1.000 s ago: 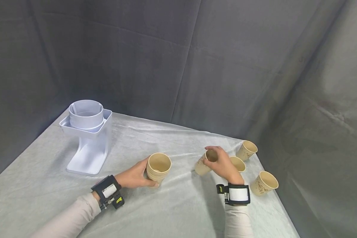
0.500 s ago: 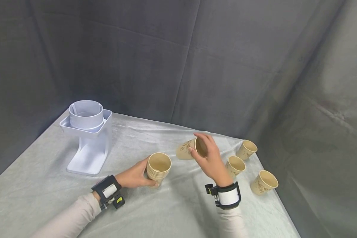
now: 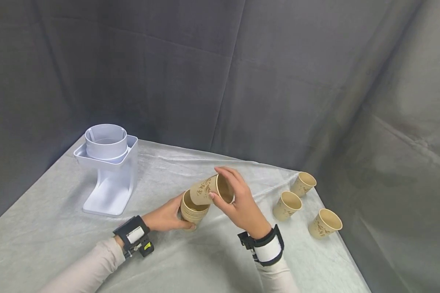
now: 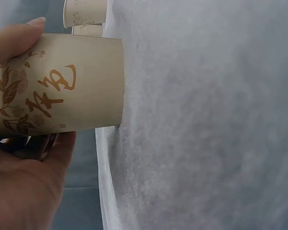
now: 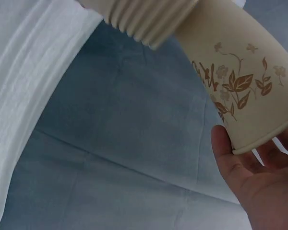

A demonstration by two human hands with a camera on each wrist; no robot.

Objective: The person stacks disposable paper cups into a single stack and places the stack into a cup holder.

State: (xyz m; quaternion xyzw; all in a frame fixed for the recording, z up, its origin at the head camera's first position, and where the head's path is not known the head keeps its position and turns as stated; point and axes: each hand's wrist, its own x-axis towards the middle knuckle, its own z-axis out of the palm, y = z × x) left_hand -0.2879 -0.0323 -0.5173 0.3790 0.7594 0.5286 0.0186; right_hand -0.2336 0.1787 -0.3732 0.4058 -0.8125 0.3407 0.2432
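Note:
My left hand (image 3: 167, 215) grips a stack of nested beige paper cups (image 3: 191, 212) standing on the table; in the left wrist view the bottom cup of the stack (image 4: 86, 86) shows brown leaves and lettering. A single paper cup (image 3: 204, 191) is held near its rim by my right hand (image 3: 240, 203), thumb on one side and fingers on the other. It is tilted, with its base at the mouth of the stack. From the right wrist view, the single cup (image 5: 245, 81) overlaps the ridged rims of the stack (image 5: 149, 19).
Three separate paper cups stand upright at the right: a back cup (image 3: 303, 185), a middle cup (image 3: 287, 206) and a front cup (image 3: 324, 224). A white plastic stand (image 3: 110, 183) holding a round container (image 3: 106, 142) is at the left. Grey cloth (image 3: 190, 81) hangs behind the table.
My right hand has lifted the single cup and carried it left to the stack, tilting it on the way. The left hand and stack have stayed in place.

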